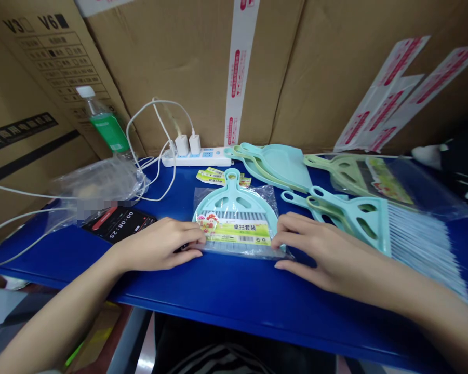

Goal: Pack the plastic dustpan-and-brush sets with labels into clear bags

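A light-blue dustpan and brush set (234, 200), sealed in a clear bag with a green and white label card (237, 229), lies flat on the blue table, its ring handle pointing away from me. At its left edge, my left hand (165, 243) has curled fingers and thumb closed on the bag's side; a small dark spot shows between them, too hidden to name. My right hand (311, 249) holds the lower right edge, fingertips on the bag and thumb at its near corner. Loose brushes (368, 221) with pale bristles lie just beyond my right hand.
Stacked dustpans (284, 161) lie behind the set, near label cards (218, 176). A bagged green set (358, 176) is at the right. A phone (119, 223), plastic bag (101, 182), bottle (109, 132), cables and power strip (198, 156) occupy the left and back. Cardboard boxes (179, 57) stand behind.
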A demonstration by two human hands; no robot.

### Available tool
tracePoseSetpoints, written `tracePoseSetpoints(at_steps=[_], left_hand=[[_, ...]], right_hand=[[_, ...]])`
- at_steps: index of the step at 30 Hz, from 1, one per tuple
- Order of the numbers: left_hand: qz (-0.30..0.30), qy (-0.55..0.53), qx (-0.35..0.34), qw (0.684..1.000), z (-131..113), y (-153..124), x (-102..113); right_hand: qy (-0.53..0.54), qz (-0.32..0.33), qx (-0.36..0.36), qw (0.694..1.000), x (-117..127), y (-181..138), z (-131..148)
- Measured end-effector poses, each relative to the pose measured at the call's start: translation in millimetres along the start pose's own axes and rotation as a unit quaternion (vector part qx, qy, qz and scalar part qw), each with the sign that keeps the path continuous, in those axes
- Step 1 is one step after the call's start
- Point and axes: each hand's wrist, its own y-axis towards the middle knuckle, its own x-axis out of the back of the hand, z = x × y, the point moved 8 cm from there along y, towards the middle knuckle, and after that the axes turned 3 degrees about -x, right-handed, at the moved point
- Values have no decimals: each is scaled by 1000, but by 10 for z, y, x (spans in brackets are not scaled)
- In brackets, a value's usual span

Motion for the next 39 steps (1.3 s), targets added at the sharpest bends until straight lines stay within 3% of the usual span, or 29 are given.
tracePoseSetpoints(at_steps=[7,20,39], left_hand=[[-17,5,-14,1000,-18,9,17],[-21,-11,-15,1000,-29,32,18],[-32,7,16,999,2,59,3]], right_hand=[[9,8,-2,1000,-34,1,-15],[28,13,-71,997,-39,46,-81],[-7,-6,-72,997,-84,94,-77]])
